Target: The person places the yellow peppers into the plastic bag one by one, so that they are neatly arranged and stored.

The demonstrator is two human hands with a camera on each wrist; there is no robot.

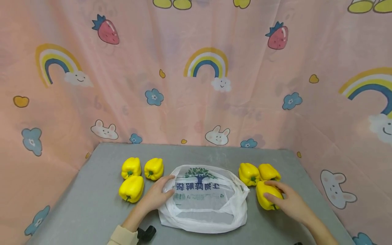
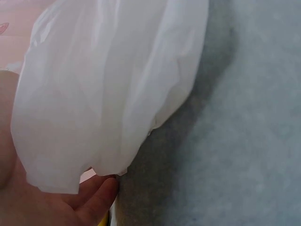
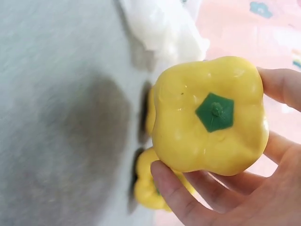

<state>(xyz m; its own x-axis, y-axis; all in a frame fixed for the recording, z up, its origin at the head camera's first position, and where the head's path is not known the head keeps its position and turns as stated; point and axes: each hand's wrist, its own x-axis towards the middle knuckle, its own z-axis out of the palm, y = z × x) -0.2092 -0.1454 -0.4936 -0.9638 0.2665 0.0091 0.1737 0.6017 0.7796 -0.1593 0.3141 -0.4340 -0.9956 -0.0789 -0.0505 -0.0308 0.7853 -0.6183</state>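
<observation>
A white plastic bag (image 1: 205,204) with a printed tree and lettering lies mouth-up in the middle of the grey table. At its left rim my left hand (image 1: 157,194) grips the edge; in the left wrist view the thin plastic (image 2: 103,84) covers part of that hand. To the bag's right, my right hand (image 1: 286,200) holds a yellow bell pepper (image 1: 265,195) between thumb and fingers. In the right wrist view this bell pepper (image 3: 188,136) shows its green stem and is raised above the table, its shadow falling to one side.
Two more yellow bell peppers (image 1: 248,174) (image 1: 269,172) sit just behind the held one. Left of the bag stand three others (image 1: 131,166) (image 1: 154,169) (image 1: 131,188). A pink patterned curtain (image 1: 196,112) surrounds the grey table (image 1: 92,211) at the back and sides.
</observation>
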